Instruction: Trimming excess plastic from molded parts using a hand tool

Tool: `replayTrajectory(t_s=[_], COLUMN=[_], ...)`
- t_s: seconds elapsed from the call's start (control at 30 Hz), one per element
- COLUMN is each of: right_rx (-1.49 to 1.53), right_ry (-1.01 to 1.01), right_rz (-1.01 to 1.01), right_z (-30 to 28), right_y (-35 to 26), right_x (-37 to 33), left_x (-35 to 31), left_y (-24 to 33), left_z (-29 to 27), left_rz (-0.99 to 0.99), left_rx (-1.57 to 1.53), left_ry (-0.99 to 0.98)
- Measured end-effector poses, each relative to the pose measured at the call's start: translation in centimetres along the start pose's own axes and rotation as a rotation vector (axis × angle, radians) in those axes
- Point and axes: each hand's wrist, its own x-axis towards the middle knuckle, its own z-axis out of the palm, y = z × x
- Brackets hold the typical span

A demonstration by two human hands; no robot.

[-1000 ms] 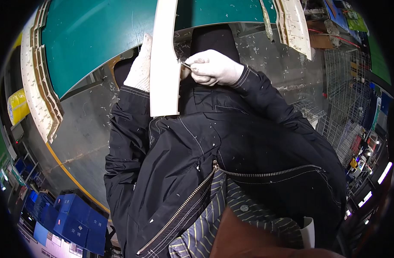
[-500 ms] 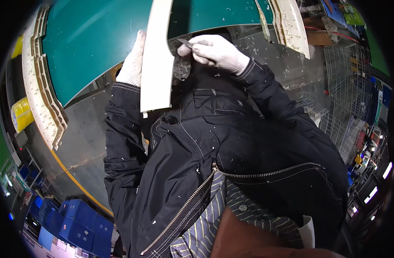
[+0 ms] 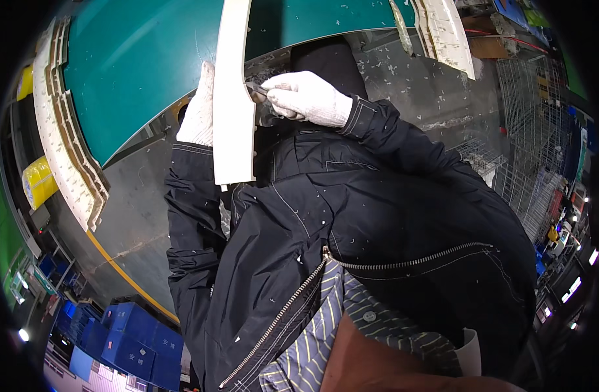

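Note:
A long white plastic panel (image 3: 232, 124) stretches from the green tabletop (image 3: 142, 59) toward my body, its near end over my lap. My left hand (image 3: 199, 114), in a white knit glove, holds the panel at its left side; most of its fingers are hidden behind it. On the opposite side, my gloved right hand (image 3: 309, 98) is closed around a small dark knife (image 3: 256, 90). The blade's tip meets the panel's right edge, where the outline steps outward. Its handle is mostly covered by my fingers.
Stacked cream-white panels lie at the table's left (image 3: 64, 137) and right (image 3: 446, 39). White shavings dot the tabletop and grey floor. Wire mesh cages (image 3: 531, 137) stand to the right. Blue boxes (image 3: 133, 343) and a yellow wrapped roll (image 3: 38, 183) are at the left.
My right hand has moved left and slightly nearer, bringing the knife from just off the panel to its edge. The panel and my left hand have shifted slightly toward me.

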Motion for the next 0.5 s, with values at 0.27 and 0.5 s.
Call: replayTrajectory(t_s=[0.27, 0.5], right_rx=[-0.109, 0.036], right_ry=[-0.067, -0.638], right_rz=[0.022, 0.366], right_z=[-0.5, -2.1], right_y=[-0.6, -3.1], right_x=[-0.8, -0.8], left_x=[0.1, 0.8], left_y=[-0.1, -0.9], left_z=[-1.1, -2.4], left_rz=[-0.043, -0.047], left_rx=[-0.096, -0.232], left_ry=[-0.136, -0.149])
